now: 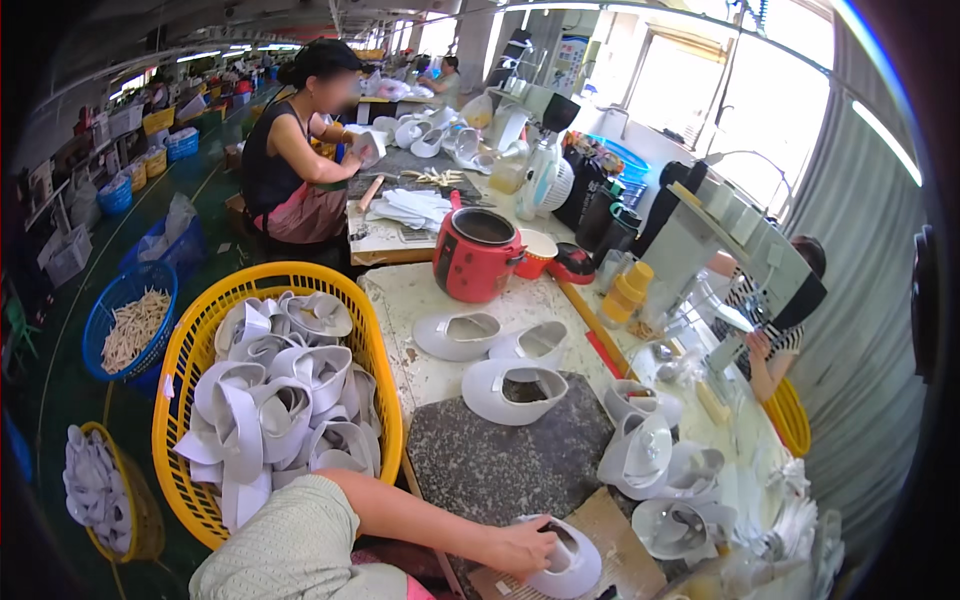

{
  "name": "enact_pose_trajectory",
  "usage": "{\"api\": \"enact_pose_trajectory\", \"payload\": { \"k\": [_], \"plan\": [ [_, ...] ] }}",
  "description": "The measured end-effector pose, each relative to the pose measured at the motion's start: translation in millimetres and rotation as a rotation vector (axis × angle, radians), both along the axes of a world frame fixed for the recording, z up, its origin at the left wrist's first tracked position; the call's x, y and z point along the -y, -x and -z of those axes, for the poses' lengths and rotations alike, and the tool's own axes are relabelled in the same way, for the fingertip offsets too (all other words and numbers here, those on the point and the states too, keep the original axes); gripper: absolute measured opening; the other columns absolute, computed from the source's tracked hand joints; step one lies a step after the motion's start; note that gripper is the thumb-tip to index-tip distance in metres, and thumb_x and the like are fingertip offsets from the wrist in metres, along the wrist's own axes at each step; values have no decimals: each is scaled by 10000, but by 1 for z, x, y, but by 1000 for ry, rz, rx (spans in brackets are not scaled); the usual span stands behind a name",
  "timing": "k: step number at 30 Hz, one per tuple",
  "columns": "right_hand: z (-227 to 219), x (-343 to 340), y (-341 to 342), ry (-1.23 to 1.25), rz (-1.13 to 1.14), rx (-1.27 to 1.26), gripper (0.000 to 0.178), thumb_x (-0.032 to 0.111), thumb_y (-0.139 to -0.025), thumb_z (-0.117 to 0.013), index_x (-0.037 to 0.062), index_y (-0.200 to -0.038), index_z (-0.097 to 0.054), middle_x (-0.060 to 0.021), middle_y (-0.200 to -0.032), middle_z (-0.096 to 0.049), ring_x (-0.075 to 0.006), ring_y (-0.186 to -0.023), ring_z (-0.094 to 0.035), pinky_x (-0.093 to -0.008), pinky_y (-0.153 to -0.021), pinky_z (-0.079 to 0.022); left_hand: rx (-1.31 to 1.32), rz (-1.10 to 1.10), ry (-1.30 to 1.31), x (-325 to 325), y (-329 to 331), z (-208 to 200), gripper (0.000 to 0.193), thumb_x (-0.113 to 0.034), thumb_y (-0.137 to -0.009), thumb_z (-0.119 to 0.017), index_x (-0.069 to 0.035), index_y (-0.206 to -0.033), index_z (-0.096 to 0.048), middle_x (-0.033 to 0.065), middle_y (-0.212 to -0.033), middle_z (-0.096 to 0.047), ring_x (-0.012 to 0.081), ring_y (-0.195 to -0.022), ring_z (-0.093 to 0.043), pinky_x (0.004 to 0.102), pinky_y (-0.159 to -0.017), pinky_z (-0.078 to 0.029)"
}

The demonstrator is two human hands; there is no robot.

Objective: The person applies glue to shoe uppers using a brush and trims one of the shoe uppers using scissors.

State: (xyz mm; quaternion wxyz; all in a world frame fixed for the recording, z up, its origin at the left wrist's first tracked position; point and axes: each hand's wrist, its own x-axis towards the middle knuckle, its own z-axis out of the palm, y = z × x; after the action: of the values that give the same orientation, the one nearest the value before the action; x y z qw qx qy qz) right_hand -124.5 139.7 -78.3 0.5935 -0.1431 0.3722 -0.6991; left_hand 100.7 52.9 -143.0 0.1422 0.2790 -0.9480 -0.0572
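My left hand (522, 550) reaches in from the lower edge and grips a pale grey shoe upper (577, 572) by the rim of its opening. That upper rests on a brown cardboard sheet (632, 560) at the near end of the table. Beyond it, a dark speckled slab (500, 450) carries another shoe upper (490, 397) on its far edge, with two more behind. Several loose uppers (640, 455) lie in a cluster to the right of the slab. My right hand is out of the picture.
A yellow basket (396, 425) heaped with uppers stands left of the table. Farther back are a red pot (478, 265), a red-and-white bowl (537, 252) and a yellow bottle (628, 292). One co-worker (300, 150) sits at the far left, another (770, 345) at the right.
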Motion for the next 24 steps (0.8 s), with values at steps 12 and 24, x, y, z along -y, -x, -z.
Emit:
{"api": "enact_pose_trajectory", "payload": {
  "k": [12, 24],
  "plan": [
    [-29, 12, -82, 51, 152, -629, 262, 18, -815, -561, -90, -1051, -522, -175, -1078, -529, -227, -913, -506, -345, -790, -446, -285, 23, 97, 4, -9, 2, 329, -328, -616, -650, -9, -685, -611, 62, -838, -490, 210, -891, -451, 287, -632, -377],
    [34, 13, 22, 116, -27, -35, 347, 171, -823, -564, -53, -1087, -535, -169, -1103, -553, -279, -1026, -499, -407, -906, -355, 3, 46, -197, 18, -17, -32, 160, -170, -698, -570, -72, -824, -584, 61, -696, -567, 241, -758, -540, 384, -703, -412]
  ]
}}
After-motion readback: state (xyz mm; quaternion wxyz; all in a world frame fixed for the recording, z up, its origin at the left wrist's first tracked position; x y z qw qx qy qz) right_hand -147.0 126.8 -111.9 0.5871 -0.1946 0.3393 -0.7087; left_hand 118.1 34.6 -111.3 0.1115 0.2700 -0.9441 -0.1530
